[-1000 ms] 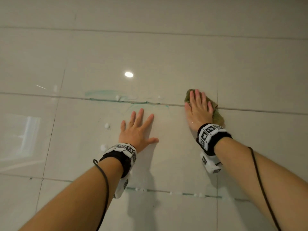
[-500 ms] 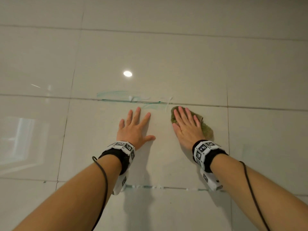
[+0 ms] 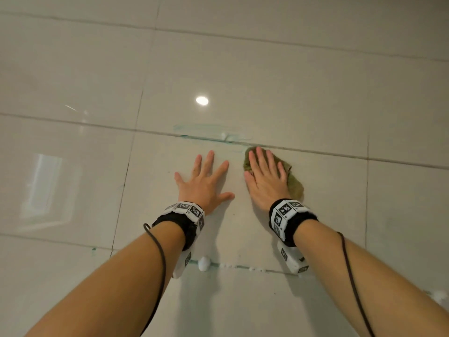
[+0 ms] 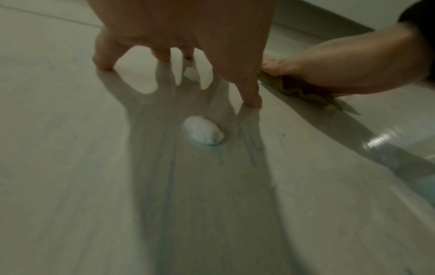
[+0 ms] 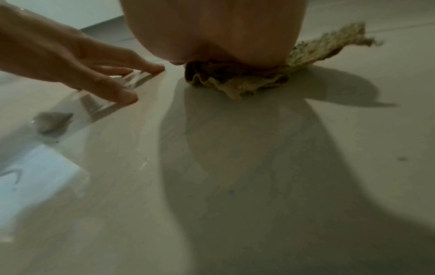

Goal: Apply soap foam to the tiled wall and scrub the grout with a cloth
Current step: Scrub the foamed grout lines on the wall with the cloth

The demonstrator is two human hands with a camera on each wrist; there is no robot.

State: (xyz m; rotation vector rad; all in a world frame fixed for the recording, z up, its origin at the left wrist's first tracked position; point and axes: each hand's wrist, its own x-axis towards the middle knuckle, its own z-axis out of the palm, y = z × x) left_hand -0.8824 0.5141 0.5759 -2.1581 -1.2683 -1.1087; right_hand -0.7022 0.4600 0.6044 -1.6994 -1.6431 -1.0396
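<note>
My right hand (image 3: 266,177) lies flat with straight fingers on an olive-green cloth (image 3: 295,182), pressing it against the pale tiled wall (image 3: 243,69) just under a horizontal grout line (image 3: 315,151). The crumpled cloth (image 5: 237,78) bulges out from under the palm in the right wrist view. My left hand (image 3: 205,181) rests spread and flat on the same tile, a little left of the cloth, holding nothing. Bluish soap smears (image 3: 206,131) run along the grout above the left hand. A white foam blob (image 4: 202,133) sits on the tile below the left fingers (image 4: 252,96).
A lower grout line (image 3: 243,266) carries a foam blob (image 3: 203,263) and small foam specks. More foam (image 3: 438,296) shows at the right edge. A vertical grout line (image 3: 126,176) runs left of the hands. The glossy tiles reflect a ceiling light (image 3: 202,100) and a window (image 3: 43,188).
My right hand has slid the cloth leftwards along the grout line, from a good way right of the left hand to just beside it. The left hand has stayed flat on the tile.
</note>
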